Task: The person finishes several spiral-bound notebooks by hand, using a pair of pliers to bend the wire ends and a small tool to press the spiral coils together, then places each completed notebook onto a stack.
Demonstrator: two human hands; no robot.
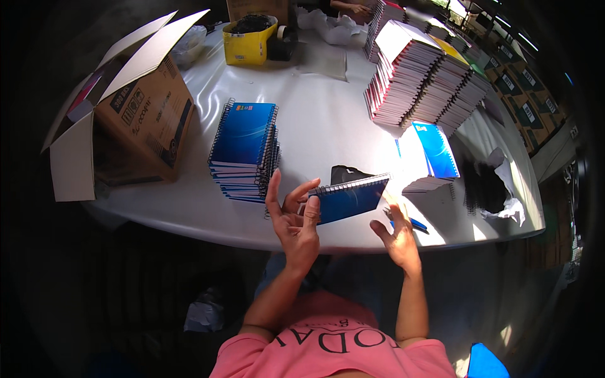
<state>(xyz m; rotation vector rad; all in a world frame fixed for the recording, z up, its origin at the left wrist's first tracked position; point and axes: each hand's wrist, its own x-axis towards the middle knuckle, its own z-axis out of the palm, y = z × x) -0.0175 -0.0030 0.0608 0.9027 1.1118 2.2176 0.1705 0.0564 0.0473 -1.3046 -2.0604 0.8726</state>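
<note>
Over the near edge of the table covered in a pale, glossy sheet (183, 218), a small oblong notebook with a dark blue cover and spiral wire binding (354, 203) is held tilted, its wire along the upper long side and its cover toward the person. The left hand (296, 228) grips its left end, thumb on the cover and one finger near the wire, another finger extended clear. The right hand (401, 240) is at the other end, thumb spread away from the fingers; glare hides whether its fingertips touch the notebook. A slim blue object (417, 224) lies just beside that hand.

To handle the notebook well, the left thumb should press firmly but flat, so the cover does not bend, and fingertips should keep off the wire coils, which could snag. The right fingers would best support the free end evenly. Care is wise near the neat stack of blue spiral notebooks (244, 142) at the left, where coils could catch
</note>
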